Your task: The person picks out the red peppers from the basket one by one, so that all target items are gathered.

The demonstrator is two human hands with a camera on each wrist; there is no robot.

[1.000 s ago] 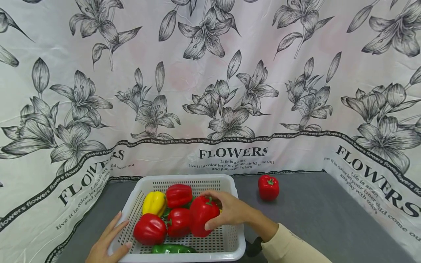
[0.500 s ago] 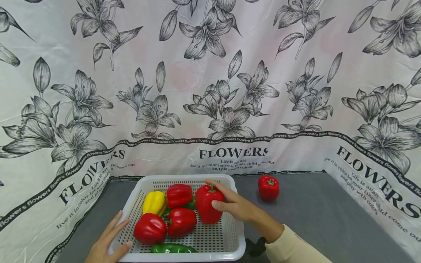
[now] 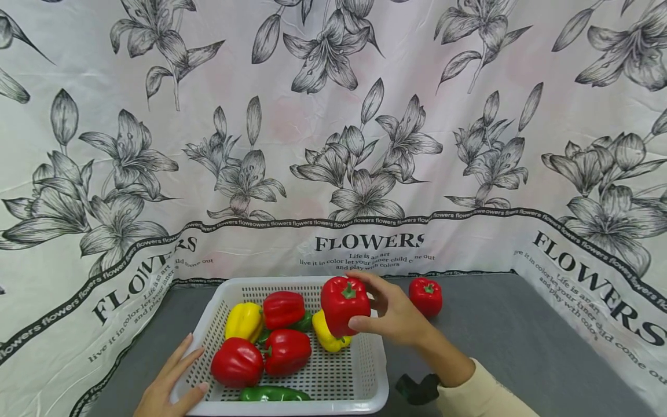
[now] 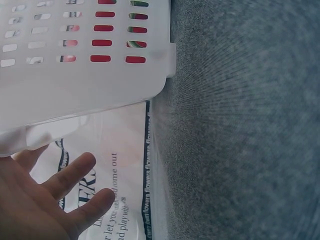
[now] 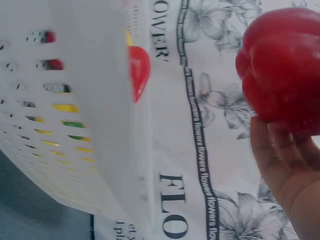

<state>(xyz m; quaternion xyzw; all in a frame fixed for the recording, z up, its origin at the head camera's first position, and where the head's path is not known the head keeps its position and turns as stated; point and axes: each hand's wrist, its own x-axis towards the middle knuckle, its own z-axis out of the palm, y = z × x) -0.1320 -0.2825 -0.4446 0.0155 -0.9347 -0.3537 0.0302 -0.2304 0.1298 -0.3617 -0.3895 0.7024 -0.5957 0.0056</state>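
My right hand (image 3: pixel 398 315) holds a red bell pepper (image 3: pixel 341 304) over the right side of the white perforated basket (image 3: pixel 376 370). In the right wrist view that red pepper (image 5: pixel 287 70) hangs clear beside the basket's wall, with fingers against its underside. Below it in the head view lies a partly covered yellow pepper (image 3: pixel 333 341). Farther left in the basket are a yellow pepper (image 3: pixel 244 322), several red peppers (image 3: pixel 237 363) and a long green pepper (image 3: pixel 274 394). My left hand (image 3: pixel 169 385) rests at the basket's left rim, its fingers loosely spread in the left wrist view.
Another red bell pepper (image 3: pixel 425 297) stands on the grey table (image 3: pixel 500 336), to the right behind the basket. A small dark object (image 3: pixel 417 389) lies by the basket's right side. A flower-printed curtain (image 3: pixel 458 243) borders the table at the back and sides.
My right hand has lifted the red pepper up and toward the back right, uncovering the yellow pepper beneath. The left hand and basket have stayed in place.
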